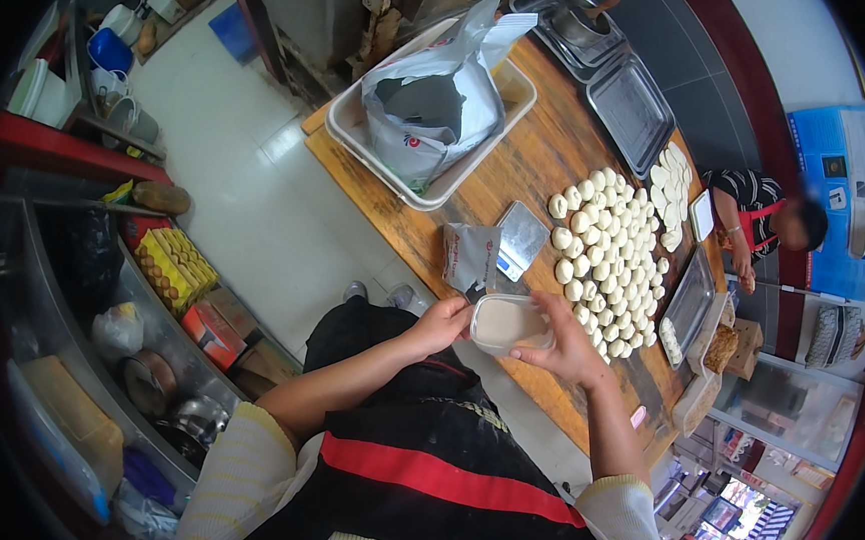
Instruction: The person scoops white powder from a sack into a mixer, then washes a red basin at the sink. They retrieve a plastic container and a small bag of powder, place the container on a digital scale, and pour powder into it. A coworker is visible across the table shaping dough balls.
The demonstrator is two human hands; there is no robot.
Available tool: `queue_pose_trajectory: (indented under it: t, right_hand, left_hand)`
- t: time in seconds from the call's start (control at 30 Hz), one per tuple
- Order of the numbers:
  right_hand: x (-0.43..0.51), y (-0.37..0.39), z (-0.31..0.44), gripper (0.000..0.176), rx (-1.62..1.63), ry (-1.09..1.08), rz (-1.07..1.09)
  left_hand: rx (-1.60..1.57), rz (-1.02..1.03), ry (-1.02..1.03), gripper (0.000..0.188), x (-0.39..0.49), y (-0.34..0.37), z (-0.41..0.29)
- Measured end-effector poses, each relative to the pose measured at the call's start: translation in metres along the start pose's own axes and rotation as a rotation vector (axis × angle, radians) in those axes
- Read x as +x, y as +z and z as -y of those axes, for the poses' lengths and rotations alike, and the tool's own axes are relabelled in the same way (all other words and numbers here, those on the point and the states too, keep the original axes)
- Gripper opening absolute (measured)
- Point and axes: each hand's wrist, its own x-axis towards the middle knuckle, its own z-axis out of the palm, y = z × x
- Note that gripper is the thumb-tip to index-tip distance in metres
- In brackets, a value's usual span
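In front of my apron I hold a clear plastic tub [507,325] with pale beige, fine-grained contents. My right hand [566,343] grips its right side, thumb low on the wall and fingers over the far rim. My left hand [440,327] pinches the tub's left edge; its fingertips are partly hidden. Just beyond that hand is a silvery packet [471,254] with printing, its lower end close to my fingers. A digital kitchen scale [523,235] lies beside the packet on the wooden table [434,244]. Many small dough balls [614,260] cover the table to the right.
A white plastic bin [426,198] holds a large torn-open sack [443,113]. Metal trays [631,114] line the wall side. Flat dough pieces [670,185] lie past the balls, near another person [752,217] across the table. Shelves with egg trays [173,267] stand behind on the left.
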Motion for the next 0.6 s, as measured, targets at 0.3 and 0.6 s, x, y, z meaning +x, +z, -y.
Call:
queue_pose_trajectory:
  t: [0.3,0.6]
  right_hand:
    - [0.010,-0.012,0.011,0.085,-0.035,0.081,0.127]
    - [0.017,-0.017,0.020,0.081,-0.099,0.110,0.171]
  left_hand:
    - [0.008,-0.011,0.012,0.026,0.004,0.000,0.009]
    - [-0.009,-0.028,0.006,0.026,0.005,0.000,0.012]
